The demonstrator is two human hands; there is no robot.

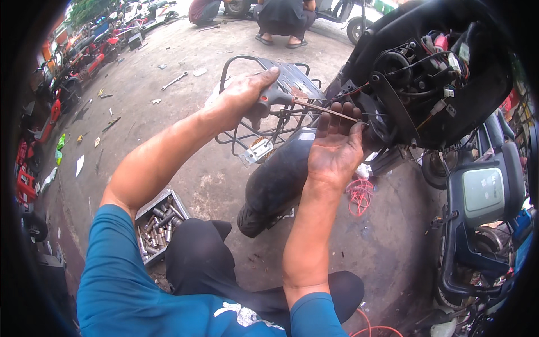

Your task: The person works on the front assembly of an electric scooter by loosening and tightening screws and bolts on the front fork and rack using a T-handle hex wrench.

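Note:
My left hand [254, 99] is wrapped around the black and orange handle of a screwdriver-like tool [311, 105], its thumb lying on top. The tool's long, rusty-looking shaft slants down to the right. At the shaft's far end, my right hand [337, 143] is palm up, with dark-smudged fingers behind the metal and the thumb by the tip. Just beyond those fingers is the black front body of a scooter [396, 109], its wiring exposed. Below my hands runs a black wheel fender [278, 181]. Behind the tool stands a black metal basket or rack [290, 78].
A tray [185, 208] of loose sockets sits by my knee. A combination wrench [174, 81] and scraps lie on the concrete. Red cord [360, 196] is tangled right of the fender. Another vehicle [482, 193] flanks the right side. One person [286, 19] squats ahead, another beside them.

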